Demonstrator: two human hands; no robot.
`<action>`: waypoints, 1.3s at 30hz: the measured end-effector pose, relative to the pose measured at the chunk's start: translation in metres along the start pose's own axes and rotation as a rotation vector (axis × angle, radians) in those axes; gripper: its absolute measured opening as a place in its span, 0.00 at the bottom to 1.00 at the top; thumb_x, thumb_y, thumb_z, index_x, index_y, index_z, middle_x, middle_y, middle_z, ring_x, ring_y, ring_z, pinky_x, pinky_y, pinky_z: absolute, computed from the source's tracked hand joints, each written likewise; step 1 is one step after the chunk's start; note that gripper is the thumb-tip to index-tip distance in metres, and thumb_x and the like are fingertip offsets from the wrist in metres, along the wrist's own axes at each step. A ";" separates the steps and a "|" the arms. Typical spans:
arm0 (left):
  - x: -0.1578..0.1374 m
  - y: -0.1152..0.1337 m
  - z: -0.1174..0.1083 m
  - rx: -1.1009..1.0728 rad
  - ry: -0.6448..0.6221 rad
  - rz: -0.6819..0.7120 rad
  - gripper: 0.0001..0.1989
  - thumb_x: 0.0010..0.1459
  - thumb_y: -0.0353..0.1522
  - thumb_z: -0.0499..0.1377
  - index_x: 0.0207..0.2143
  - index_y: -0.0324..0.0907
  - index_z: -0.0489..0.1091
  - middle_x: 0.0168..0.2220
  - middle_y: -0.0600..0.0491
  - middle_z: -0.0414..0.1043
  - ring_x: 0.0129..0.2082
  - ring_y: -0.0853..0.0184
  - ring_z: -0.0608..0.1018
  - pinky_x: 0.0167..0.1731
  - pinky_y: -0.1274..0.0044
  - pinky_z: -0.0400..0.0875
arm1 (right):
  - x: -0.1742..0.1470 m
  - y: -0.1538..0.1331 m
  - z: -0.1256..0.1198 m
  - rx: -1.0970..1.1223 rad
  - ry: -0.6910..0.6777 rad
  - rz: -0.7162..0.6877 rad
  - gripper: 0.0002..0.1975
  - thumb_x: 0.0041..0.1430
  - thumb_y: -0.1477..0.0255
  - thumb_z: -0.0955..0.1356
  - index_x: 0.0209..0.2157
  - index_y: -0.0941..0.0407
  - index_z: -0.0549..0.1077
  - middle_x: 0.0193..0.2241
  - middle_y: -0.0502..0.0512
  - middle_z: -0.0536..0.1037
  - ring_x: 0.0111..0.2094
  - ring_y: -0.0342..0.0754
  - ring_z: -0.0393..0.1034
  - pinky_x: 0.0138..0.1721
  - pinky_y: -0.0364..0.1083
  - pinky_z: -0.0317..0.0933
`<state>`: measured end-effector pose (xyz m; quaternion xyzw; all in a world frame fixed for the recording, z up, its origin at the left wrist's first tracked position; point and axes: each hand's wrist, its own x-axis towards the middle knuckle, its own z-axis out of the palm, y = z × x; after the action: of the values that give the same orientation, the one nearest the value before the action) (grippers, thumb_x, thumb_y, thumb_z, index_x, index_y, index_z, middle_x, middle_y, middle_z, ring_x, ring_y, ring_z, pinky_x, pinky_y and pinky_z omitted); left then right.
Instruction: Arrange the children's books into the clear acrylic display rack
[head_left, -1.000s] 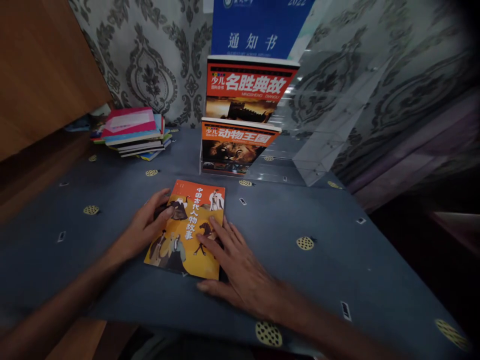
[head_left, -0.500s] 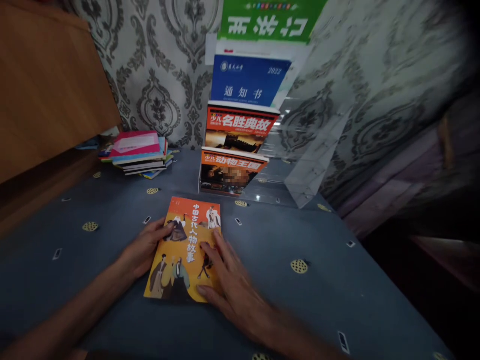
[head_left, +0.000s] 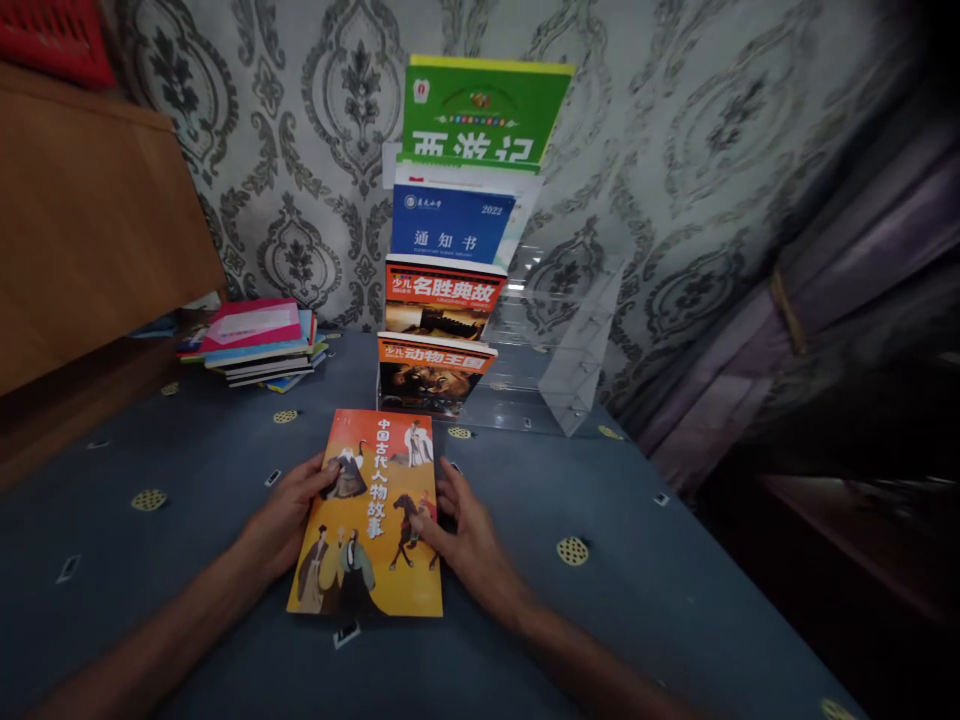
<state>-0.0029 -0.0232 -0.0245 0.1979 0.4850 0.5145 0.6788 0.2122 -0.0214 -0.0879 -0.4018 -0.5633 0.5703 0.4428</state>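
Note:
An orange and yellow book (head_left: pixel 360 510) with painted figures and white Chinese characters on its cover lies face up between my hands. My left hand (head_left: pixel 281 515) grips its left edge, thumb on the cover and fingers hidden beneath. At the right edge, my right hand (head_left: pixel 476 550) presses its thumb on the cover near a horse picture, its other fingers curled beside and partly behind the edge. Just beyond the book stands a clear tiered rack (head_left: pixel 577 360). Its left side holds a green book (head_left: pixel 480 110), a blue booklet (head_left: pixel 450 225) and two red-orange books, one above the other.
A pile of books (head_left: pixel 262 335) with a pink one on top sits at the back left. Beside it is a wooden cabinet (head_left: pixel 97 220) with a red basket (head_left: pixel 56 40) on it. A patterned blue cloth (head_left: pixel 600 640) covers the table; a curtain (head_left: pixel 795 300) hangs at right.
My right hand has moved from lying over the cover to holding the book's right edge. The view has tilted up, showing more of the green book and the red basket.

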 end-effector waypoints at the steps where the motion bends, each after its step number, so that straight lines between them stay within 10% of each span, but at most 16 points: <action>1: 0.002 0.000 0.003 -0.001 -0.020 -0.001 0.07 0.61 0.23 0.58 0.41 0.36 0.73 0.29 0.45 0.82 0.25 0.59 0.84 0.27 0.70 0.82 | 0.004 -0.003 -0.003 0.072 -0.014 0.029 0.43 0.53 0.55 0.76 0.66 0.52 0.60 0.54 0.65 0.76 0.50 0.59 0.77 0.52 0.60 0.71; 7: 0.017 0.006 0.028 0.002 -0.088 0.012 0.09 0.62 0.22 0.56 0.45 0.35 0.72 0.31 0.44 0.82 0.26 0.59 0.85 0.30 0.70 0.83 | 0.023 -0.019 -0.022 0.269 0.015 0.099 0.31 0.44 0.57 0.80 0.48 0.56 0.76 0.38 0.57 0.85 0.33 0.51 0.81 0.38 0.49 0.74; 23: 0.058 0.026 0.058 0.029 -0.256 0.228 0.09 0.60 0.24 0.61 0.43 0.39 0.73 0.36 0.46 0.83 0.31 0.61 0.85 0.39 0.69 0.83 | 0.065 -0.048 -0.054 0.230 0.107 -0.065 0.25 0.42 0.58 0.81 0.40 0.55 0.76 0.36 0.56 0.85 0.33 0.50 0.81 0.34 0.47 0.73; 39: 0.100 0.074 0.092 0.186 -0.406 0.768 0.16 0.54 0.36 0.68 0.44 0.43 0.74 0.46 0.50 0.82 0.48 0.60 0.81 0.45 0.73 0.77 | 0.132 -0.096 -0.083 -0.015 0.123 -0.428 0.26 0.42 0.56 0.79 0.41 0.50 0.70 0.30 0.48 0.82 0.32 0.50 0.78 0.39 0.52 0.73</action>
<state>0.0394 0.1156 0.0285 0.5212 0.2775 0.6342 0.4992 0.2596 0.1264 0.0101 -0.3104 -0.6117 0.4339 0.5842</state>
